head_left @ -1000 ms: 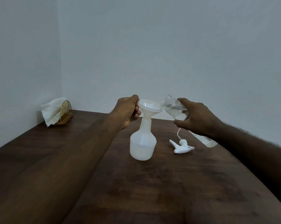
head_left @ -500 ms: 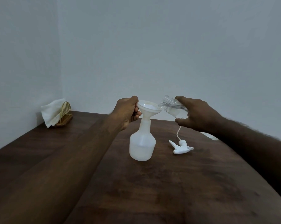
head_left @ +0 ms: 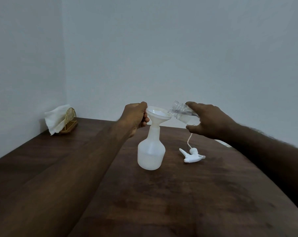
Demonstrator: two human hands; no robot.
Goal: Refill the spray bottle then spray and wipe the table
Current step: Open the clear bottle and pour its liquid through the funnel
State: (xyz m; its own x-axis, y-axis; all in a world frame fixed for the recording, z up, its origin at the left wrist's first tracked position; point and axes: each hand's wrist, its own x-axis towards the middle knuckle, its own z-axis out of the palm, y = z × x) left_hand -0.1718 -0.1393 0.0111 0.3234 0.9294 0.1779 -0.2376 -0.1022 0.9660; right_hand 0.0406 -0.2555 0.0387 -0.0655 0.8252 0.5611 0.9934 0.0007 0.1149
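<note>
Where the dark wooden tabletop (head_left: pixel 179 194) meets the far left wall, a gold wire holder (head_left: pixel 69 123) stands with a white cloth (head_left: pixel 56 118) draped out of it toward the left. Further right, the left hand (head_left: pixel 133 117) is curled at the left edge of a white funnel (head_left: pixel 159 115), its fingers (head_left: pixel 146 119) pressed together and pinching the funnel's rim. The funnel sits upright in the neck of the white translucent spray bottle (head_left: pixel 151 153), which stands near the middle of the tabletop with its top off. Just right of the funnel, a clear bottle (head_left: pixel 184 113) is tipped nearly level, its threaded open mouth touching or just over the funnel's right rim, with clear liquid lying along its lower side. The right hand (head_left: pixel 208 122) wraps it from above, fingers (head_left: pixel 192 106) closed around the body and thumb beneath. Below that hand, the white trigger sprayer head (head_left: pixel 191 155) lies on its side on the tabletop, apart from the spray bottle, its thin dip tube (head_left: pixel 189 140) running up toward the hand.
</note>
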